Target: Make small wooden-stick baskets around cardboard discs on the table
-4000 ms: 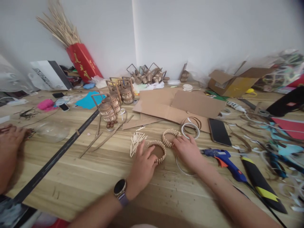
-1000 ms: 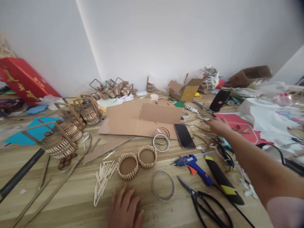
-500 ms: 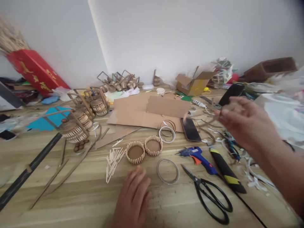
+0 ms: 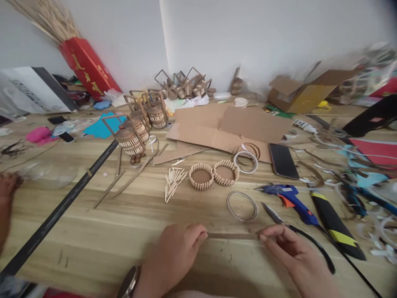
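A thin brown strip (image 4: 232,236) is stretched level between my two hands near the front of the table. My left hand (image 4: 176,254), a watch on its wrist, pinches one end. My right hand (image 4: 290,250) pinches the other end, partly covering the black-handled scissors (image 4: 274,214). Beyond the strip lie a pale ring (image 4: 228,207) and two round pieces edged with short sticks, a left one (image 4: 201,176) and a right one (image 4: 225,173). Loose small sticks (image 4: 174,181) are heaped beside them.
A blue glue gun (image 4: 287,196) and a black-yellow knife (image 4: 336,225) lie right. Behind are a phone (image 4: 283,160), cardboard sheets (image 4: 198,124) and small wooden buckets (image 4: 130,140). A black bar (image 4: 58,215) crosses the left side. Another person's hand (image 4: 8,186) shows at the left edge.
My right hand has come down from the right side to the front with the strip. My left hand, earlier lying on the table, now pinches its other end. The view has shifted left.
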`<action>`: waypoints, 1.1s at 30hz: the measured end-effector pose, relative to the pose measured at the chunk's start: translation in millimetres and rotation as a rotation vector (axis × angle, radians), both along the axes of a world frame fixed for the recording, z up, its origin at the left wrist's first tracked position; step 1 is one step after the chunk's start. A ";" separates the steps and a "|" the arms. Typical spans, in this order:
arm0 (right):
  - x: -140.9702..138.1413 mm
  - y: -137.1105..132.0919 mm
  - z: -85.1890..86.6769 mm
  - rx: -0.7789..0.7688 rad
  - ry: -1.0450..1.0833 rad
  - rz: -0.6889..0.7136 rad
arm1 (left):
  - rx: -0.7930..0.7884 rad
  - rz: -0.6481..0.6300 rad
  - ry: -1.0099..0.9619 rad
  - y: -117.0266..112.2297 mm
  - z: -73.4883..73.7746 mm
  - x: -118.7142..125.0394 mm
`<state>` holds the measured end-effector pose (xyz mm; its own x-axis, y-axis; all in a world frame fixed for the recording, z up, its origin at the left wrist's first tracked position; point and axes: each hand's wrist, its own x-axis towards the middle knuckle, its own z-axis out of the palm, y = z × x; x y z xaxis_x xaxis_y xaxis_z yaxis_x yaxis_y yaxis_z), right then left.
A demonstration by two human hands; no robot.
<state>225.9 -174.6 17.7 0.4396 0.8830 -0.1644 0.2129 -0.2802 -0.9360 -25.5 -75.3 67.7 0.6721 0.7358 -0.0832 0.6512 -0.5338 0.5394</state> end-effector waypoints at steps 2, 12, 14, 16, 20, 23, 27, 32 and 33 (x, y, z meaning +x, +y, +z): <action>3.3 -7.3 -4.1 -0.027 -0.232 0.095 | -0.076 0.010 0.114 1.1 1.0 -1.1; 3.6 -8.0 -12.5 0.064 -0.799 0.348 | -0.032 0.011 0.379 5.9 -14.0 -1.9; 5.6 -6.0 -12.0 0.044 -0.842 0.342 | -0.032 0.039 0.354 7.5 -15.8 -3.6; 6.0 -3.3 -8.9 0.010 -0.865 0.323 | -0.023 0.078 0.337 9.4 -17.6 -5.3; 7.0 1.6 -2.7 -0.058 -0.821 0.333 | 0.014 0.142 0.298 12.7 -23.9 -8.5; 9.4 4.0 -3.2 -0.090 -0.819 0.287 | 0.098 0.150 0.280 13.3 -30.2 -10.4; 12.4 8.0 -5.9 -0.110 -0.871 0.301 | 0.195 0.135 0.301 12.4 -35.3 -11.5; 11.9 11.7 -5.2 -0.132 -0.920 0.286 | 0.269 0.137 0.353 12.9 -36.9 -16.0; 11.2 11.8 -5.0 -0.133 -0.924 0.282 | 0.287 0.145 0.366 12.8 -36.9 -17.6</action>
<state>237.2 -162.8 12.7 0.2207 0.9748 0.0331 0.9228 -0.1977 -0.3306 -43.1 -62.4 30.7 0.5252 0.8476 -0.0750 0.8495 -0.5170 0.1054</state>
